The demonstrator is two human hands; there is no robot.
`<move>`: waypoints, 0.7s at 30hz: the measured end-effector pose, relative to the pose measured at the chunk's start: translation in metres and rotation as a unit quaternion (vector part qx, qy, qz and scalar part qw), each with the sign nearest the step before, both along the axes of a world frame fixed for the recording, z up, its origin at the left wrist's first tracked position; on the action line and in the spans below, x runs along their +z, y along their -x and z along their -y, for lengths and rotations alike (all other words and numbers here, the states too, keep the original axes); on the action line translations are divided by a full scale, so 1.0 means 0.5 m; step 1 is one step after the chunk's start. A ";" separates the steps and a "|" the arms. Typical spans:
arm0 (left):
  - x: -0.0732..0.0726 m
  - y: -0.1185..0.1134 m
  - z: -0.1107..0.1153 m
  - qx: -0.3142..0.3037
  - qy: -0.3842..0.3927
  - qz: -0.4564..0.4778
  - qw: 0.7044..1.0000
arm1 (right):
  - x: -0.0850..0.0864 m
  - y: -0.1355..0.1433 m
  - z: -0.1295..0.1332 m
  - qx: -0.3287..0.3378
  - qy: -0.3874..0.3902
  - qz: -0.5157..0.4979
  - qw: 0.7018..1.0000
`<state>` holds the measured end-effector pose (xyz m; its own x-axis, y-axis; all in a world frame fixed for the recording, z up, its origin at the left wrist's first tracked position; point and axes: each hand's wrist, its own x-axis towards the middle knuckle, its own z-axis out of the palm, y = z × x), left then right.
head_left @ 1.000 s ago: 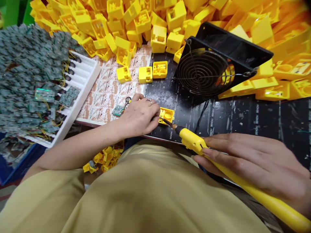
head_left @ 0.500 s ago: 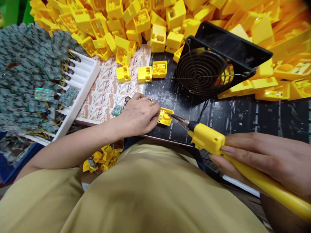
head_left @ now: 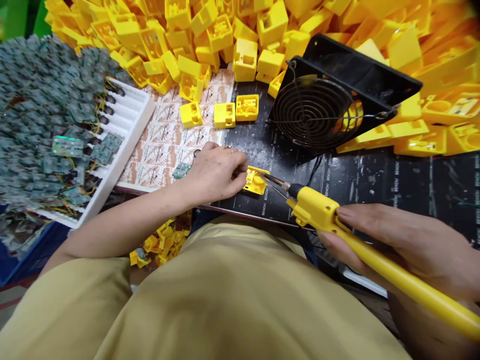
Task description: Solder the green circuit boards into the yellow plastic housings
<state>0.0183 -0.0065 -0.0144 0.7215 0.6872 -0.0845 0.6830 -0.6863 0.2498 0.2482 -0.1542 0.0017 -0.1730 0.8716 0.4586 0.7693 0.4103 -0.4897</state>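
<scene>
My right hand [head_left: 408,245] is wrapped round a yellow soldering iron [head_left: 318,207], a gun-like kind with a thin metal feed tube beside the tip. The iron points left, its tip at the inner side of a small yellow plastic case [head_left: 256,181] lying open on the black bench top. My left hand [head_left: 219,170], with a ring on one finger, holds that case at its left end with curled fingers. The fingertips are partly hidden. Just left of this hand lies a small green circuit board [head_left: 182,170], with a round dark part partly behind the hand.
A black fan [head_left: 315,112] with a wire guard stands behind the iron. Heaps of yellow cases [head_left: 150,42] fill the back, and three sit nearer [head_left: 224,115]. At left, a white foam tray [head_left: 131,117] borders a pile of circuit boards [head_left: 45,100]. More yellow pieces [head_left: 167,242] lie below the bench edge.
My right hand has shifted slightly left and its grip on the iron has changed a little. My left thumb and fingers have moved slightly apart. The case stays almost where it was.
</scene>
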 end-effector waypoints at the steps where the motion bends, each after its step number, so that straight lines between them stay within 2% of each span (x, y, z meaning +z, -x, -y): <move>1: 0.000 -0.004 -0.002 0.002 0.001 -0.011 1.000 | -0.006 -0.005 -0.004 0.033 -0.006 -0.011 0.999; 3: 0.003 -0.009 -0.005 -0.003 0.006 -0.026 1.000 | -0.016 -0.012 -0.010 0.068 -0.001 -0.012 0.998; 7: 0.010 -0.016 -0.012 -0.020 0.007 -0.045 0.999 | -0.022 -0.011 -0.019 0.060 0.025 0.027 0.998; 14: 0.018 -0.025 -0.025 -0.039 0.020 -0.068 0.997 | -0.003 -0.002 -0.038 0.114 -0.072 0.058 0.989; 21: 0.021 -0.030 -0.029 -0.051 0.001 -0.073 0.996 | -0.004 -0.040 -0.016 0.088 -0.024 0.064 0.994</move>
<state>0.0333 0.0079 -0.0041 0.7678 0.6103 -0.1949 0.6385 -0.7540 0.1541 0.2680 -0.1463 -0.0003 -0.3804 0.7999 0.4642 0.7376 0.5652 -0.3695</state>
